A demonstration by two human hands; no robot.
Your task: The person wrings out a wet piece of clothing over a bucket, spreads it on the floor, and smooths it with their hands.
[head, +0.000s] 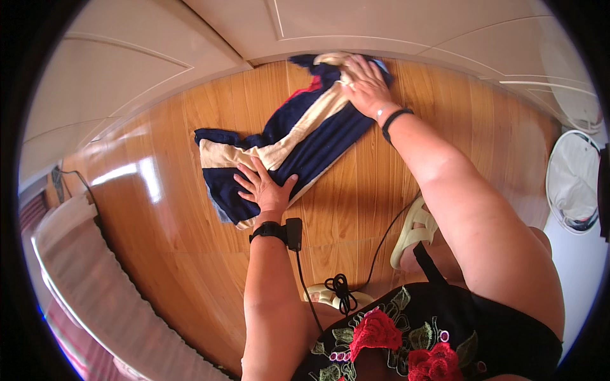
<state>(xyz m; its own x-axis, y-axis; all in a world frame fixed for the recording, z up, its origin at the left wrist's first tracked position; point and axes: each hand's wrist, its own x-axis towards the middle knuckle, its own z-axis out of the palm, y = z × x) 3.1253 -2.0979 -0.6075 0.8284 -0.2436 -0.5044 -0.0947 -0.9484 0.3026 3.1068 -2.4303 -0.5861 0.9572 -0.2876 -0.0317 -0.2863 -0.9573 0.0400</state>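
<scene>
A navy and cream striped cloth (314, 128), which looks like a garment or towel, lies on the wood-look floor against the foot of a pale panelled front. My left hand (269, 190) rests palm down on its near left end, fingers spread. At the far end my right hand (367, 85) presses on a bunched part, slightly blurred; whether its fingers pinch the fabric is hard to see. A bit of red shows along the cloth's upper edge, and light blue shows by the right fingers.
Pale cabinet or wardrobe doors (357, 24) bound the floor (205, 266) ahead. At left stands a bed edge with a pleated skirt (105, 281). A white mesh basket (572, 181) is at right. A black cable (381, 243) runs from my left wrist device past my sandals (412, 228).
</scene>
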